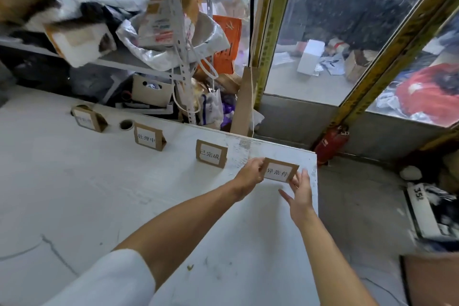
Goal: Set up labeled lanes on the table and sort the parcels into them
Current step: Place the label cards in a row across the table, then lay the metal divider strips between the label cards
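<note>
Fourth label card (280, 170), cardboard with a white slip printed 异常件, sat at centre-right of the frame near the tabletop's (74, 194) far right corner, long axis running left to right and tilting slightly down to the right. Left hand (249, 174) pinched the card's left edge, thumb and fingers (258, 165) curled onto it. Right hand (301, 192) lay just below and right of the card, fingers loosely spread, their tips touching its lower right corner; thumb stuck out to the left, apart from the card. Could not tell whether the card's base was already resting on the tabletop or was held just above it. Card lay ahead of both hands, between them, roughly equally near to each; only the left had a real hold. Judged the step as seating this last marker in line. Running up and left from it: the 已完成 card (211, 154), the 处理中 card (148, 137), and a blurred card (87, 119) at far left, all standing, well spaced. A tape roll (126, 124) sat between the two leftmost. No parcels on the tabletop; heaped shelf (139, 62) behind, upper left.
</note>
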